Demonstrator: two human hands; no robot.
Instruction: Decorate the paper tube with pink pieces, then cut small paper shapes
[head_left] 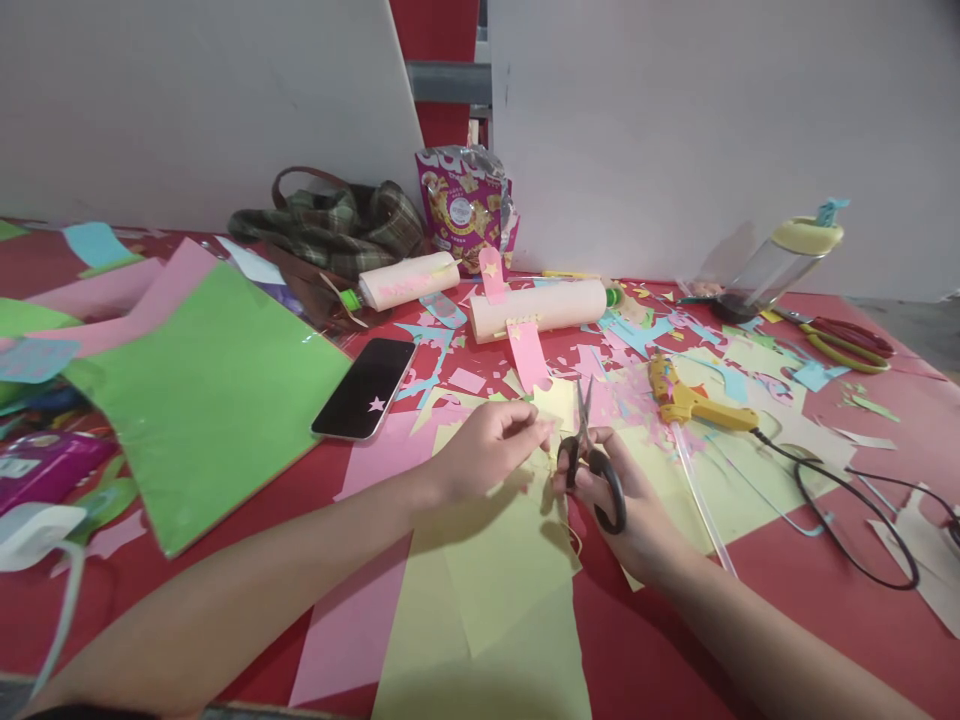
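Observation:
My right hand [626,500] is closed around small scissors [586,420] with black handles, blades pointing away from me. Just left of them, my left hand [491,445] is closed in a pinch. Whatever its fingertips hold is too small to make out; yellow scraps lie close by. Under both hands are sheets of pale yellow paper [510,590], partly over a pink sheet [337,600]. Beyond the hands lies a paper-wrapped tube [555,307] with a green cap and pink strips, one bearing a yellow star.
A phone [365,388] with a pink star and a large green sheet [217,390] lie left. At right are a yellow glue gun [697,405] with black cord, red-handled scissors [847,345] and a clear bottle [784,265]. A snack bag [465,210] stands behind; scraps surround everything.

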